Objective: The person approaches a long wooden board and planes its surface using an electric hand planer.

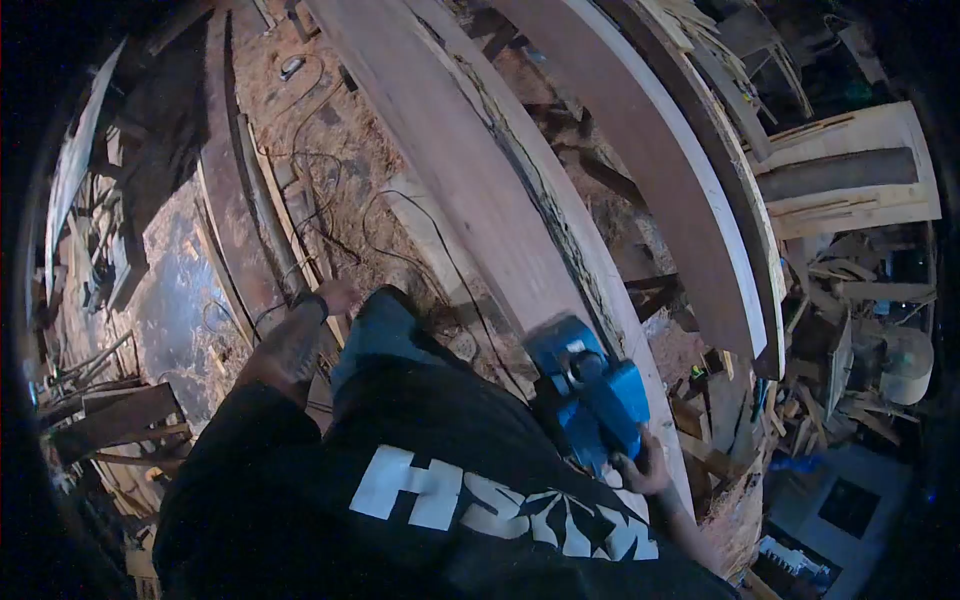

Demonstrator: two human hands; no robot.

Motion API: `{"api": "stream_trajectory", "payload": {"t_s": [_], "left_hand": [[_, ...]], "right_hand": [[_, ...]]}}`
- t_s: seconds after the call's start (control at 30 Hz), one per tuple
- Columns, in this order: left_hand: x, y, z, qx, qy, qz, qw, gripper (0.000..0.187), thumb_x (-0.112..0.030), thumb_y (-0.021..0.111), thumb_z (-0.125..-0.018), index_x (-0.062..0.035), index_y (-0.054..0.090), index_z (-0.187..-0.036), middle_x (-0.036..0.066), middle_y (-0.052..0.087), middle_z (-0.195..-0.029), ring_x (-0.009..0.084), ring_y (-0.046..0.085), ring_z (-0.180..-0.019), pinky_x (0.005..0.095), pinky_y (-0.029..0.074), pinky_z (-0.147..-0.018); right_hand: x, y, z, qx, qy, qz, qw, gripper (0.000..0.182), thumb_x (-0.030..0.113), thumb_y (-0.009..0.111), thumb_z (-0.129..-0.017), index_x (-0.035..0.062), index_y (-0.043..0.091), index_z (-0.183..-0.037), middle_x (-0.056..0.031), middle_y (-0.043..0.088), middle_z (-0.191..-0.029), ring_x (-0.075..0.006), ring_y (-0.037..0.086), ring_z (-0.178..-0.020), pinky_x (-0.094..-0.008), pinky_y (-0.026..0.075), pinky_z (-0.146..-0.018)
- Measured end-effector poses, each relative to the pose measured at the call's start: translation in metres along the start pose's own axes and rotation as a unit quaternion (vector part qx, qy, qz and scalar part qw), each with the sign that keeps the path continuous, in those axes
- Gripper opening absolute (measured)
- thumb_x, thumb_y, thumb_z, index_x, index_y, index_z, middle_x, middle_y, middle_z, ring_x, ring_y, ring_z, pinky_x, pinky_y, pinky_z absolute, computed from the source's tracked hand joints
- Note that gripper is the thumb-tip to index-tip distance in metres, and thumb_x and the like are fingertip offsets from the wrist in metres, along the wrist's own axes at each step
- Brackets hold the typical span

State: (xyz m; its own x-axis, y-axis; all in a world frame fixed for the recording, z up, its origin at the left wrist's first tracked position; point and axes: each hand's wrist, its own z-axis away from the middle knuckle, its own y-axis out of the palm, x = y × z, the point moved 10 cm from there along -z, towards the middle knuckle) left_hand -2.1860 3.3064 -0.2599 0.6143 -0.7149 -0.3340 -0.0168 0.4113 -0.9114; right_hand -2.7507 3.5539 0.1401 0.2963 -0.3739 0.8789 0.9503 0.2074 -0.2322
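Sawdust-strewn floor (370,150), "HS" legible on black shirt (420,420), right-hand fingers (652,466) tight around blue planer (585,375), left-hand fingers (341,293) of unclear grip.

Could slide a hand up the wide brown plank (450,150) ahead of the blue power planer (590,385), minding the ragged dark split (548,210) running lengthwise alongside. Got a gap toward the curved plank (660,165) on the right too, but blocked partway by a dark crossbeam (612,178). Watch for the black cord (452,262) looping over the sawdust-covered floor (370,145), tbh.
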Motion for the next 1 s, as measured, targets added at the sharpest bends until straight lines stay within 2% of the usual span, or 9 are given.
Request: {"api": "stream_trajectory", "payload": {"t_s": [0.07,0.23,0.33,0.43,0.6,0.73,0.83,0.87,1.0], "left_hand": [[0.006,0.022,0.016,0.093,-0.101,0.078,0.987,0.021,-0.025,0.06,-0.092,-0.0097,0.073,-0.096,0.015,0.072,-0.094,0.0349,0.07,-0.094,0.0499,0.057,-0.081],[-0.007,0.023,0.044,0.056,0.028,-0.004,0.998,0.021,-0.026,0.064,-0.087,-0.0102,0.071,-0.1,0.013,0.072,-0.104,0.0349,0.069,-0.102,0.0487,0.058,-0.086],[0.03,0.056,0.045,0.094,-0.119,0.106,0.983,0.019,-0.021,0.064,-0.087,-0.009,0.071,-0.101,0.012,0.07,-0.098,0.0342,0.069,-0.101,0.0477,0.058,-0.088],[-0.022,-0.024,0.038,0.047,-0.059,-0.056,0.996,0.019,-0.015,0.062,-0.088,-0.0083,0.07,-0.105,0.012,0.069,-0.099,0.0334,0.068,-0.102,0.0471,0.057,-0.092],[-0.022,-0.054,0.047,0.016,-0.197,0.184,0.963,0.02,-0.012,0.062,-0.089,-0.007,0.071,-0.106,0.014,0.071,-0.106,0.0338,0.067,-0.104,0.045,0.056,-0.094],[-0.018,-0.031,0.077,-0.079,-0.14,0.186,0.969,0.019,-0.011,0.059,-0.091,-0.0075,0.072,-0.105,0.016,0.072,-0.104,0.0345,0.067,-0.107,0.0447,0.056,-0.093],[-0.012,0.016,0.098,0.108,-0.223,0.14,0.958,0.026,-0.013,0.057,-0.094,-0.0101,0.074,-0.113,0.017,0.073,-0.101,0.0372,0.07,-0.099,0.0489,0.057,-0.086],[-0.017,0.021,0.101,0.162,-0.216,0.084,0.959,0.028,-0.016,0.057,-0.095,-0.0109,0.075,-0.116,0.017,0.074,-0.099,0.0385,0.072,-0.095,0.0513,0.058,-0.083],[-0.025,0.05,0.112,-0.057,-0.131,0.188,0.972,0.027,-0.02,0.06,-0.095,-0.011,0.076,-0.115,0.017,0.075,-0.101,0.0395,0.072,-0.089,0.0521,0.058,-0.081]], "right_hand": [[-0.004,-0.002,0.011,0.008,-0.014,-0.004,1.0,0.049,0.014,0.07,-0.095,-0.0068,0.053,-0.135,-0.0183,0.071,-0.106,-0.0262,0.068,-0.101,-0.0381,0.052,-0.089],[0.045,0.036,-0.093,-0.01,-0.016,0.155,0.988,0.054,0.024,0.072,-0.097,-0.0054,0.051,-0.138,-0.0222,0.07,-0.106,-0.0298,0.07,-0.099,-0.0419,0.054,-0.086],[0.121,0.079,-0.187,0.025,0.121,0.155,0.98,0.057,0.031,0.071,-0.099,-0.004,0.05,-0.139,-0.0219,0.072,-0.101,-0.0305,0.071,-0.094,-0.0458,0.054,-0.082],[0.192,0.113,-0.283,-0.005,-0.06,0.141,0.988,0.053,0.037,0.069,-0.1,-0.0035,0.055,-0.132,-0.021,0.072,-0.091,-0.0327,0.072,-0.084,-0.0482,0.054,-0.077],[0.27,0.158,-0.423,-0.033,-0.13,0.147,0.98,0.052,0.046,0.066,-0.099,-0.0039,0.065,-0.113,-0.0287,0.072,-0.098,-0.0421,0.072,-0.097,-0.0499,0.055,-0.084],[0.32,0.192,-0.551,-0.064,-0.269,0.208,0.938,0.056,0.051,0.063,-0.1,-0.0049,0.065,-0.104,-0.0188,0.073,-0.085,-0.0299,0.072,-0.074,-0.044,0.056,-0.071],[0.337,0.215,-0.613,0.011,-0.24,0.277,0.93,0.059,0.054,0.057,-0.103,-0.0047,0.066,-0.109,-0.0206,0.072,-0.085,-0.0319,0.071,-0.076,-0.0464,0.057,-0.076],[0.34,0.213,-0.61,0.001,-0.243,0.291,0.925,0.058,0.053,0.058,-0.103,-0.0045,0.065,-0.107,-0.0193,0.072,-0.084,-0.0303,0.071,-0.074,-0.0452,0.057,-0.074],[0.315,0.174,-0.511,-0.05,-0.273,0.216,0.936,0.056,0.052,0.061,-0.102,-0.0035,0.064,-0.098,-0.0137,0.071,-0.079,-0.024,0.071,-0.067,-0.0405,0.056,-0.066]]}}
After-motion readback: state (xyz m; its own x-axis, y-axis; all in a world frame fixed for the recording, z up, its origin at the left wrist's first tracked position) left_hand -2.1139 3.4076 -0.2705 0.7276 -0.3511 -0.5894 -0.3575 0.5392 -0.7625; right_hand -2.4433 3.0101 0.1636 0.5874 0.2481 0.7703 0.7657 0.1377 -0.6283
